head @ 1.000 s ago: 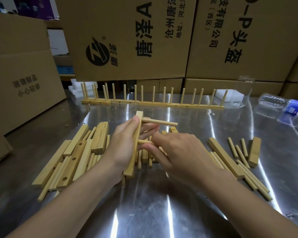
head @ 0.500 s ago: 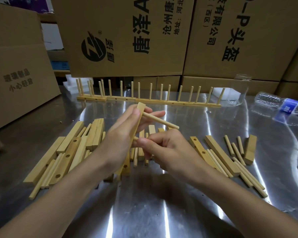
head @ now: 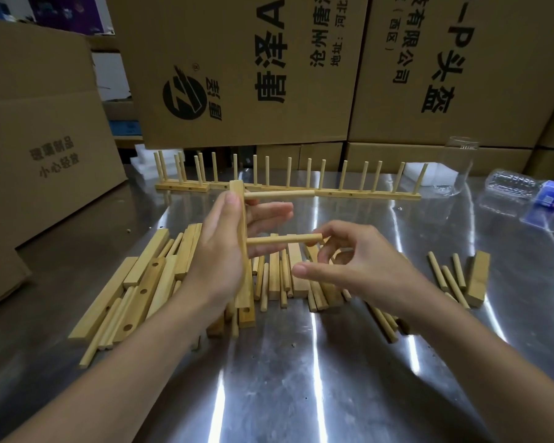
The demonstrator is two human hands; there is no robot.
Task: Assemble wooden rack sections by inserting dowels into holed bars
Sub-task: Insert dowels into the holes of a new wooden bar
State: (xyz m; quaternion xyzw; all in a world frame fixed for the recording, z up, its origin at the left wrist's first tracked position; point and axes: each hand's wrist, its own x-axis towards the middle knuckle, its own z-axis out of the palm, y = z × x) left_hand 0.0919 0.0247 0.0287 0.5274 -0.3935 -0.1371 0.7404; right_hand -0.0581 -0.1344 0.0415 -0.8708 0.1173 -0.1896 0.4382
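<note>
My left hand (head: 216, 251) grips a holed wooden bar (head: 246, 303) upright above the steel table (head: 301, 378). Two dowels stick out of the bar to the right, an upper dowel (head: 279, 195) and a lower dowel (head: 282, 240). My right hand (head: 352, 263) hovers at the lower dowel's free end with loosely curled fingers. Its index fingertip touches that end and the thumb stays apart below. Loose holed bars (head: 147, 282) lie at the left, and loose dowels (head: 279, 279) lie under my hands.
Finished rack sections (head: 333, 193) with upright dowels stand in a row at the back. More dowels (head: 445, 278) and a short bar (head: 477, 278) lie at the right. A glass (head: 458, 167) and a lying plastic bottle (head: 531, 196) are at the far right. Cardboard boxes (head: 237, 68) wall in the back and left.
The second dowel now sits in the bar, pointing right. My right hand has let go of its pinch and slid out to the dowel's end. The bar stands straighter.
</note>
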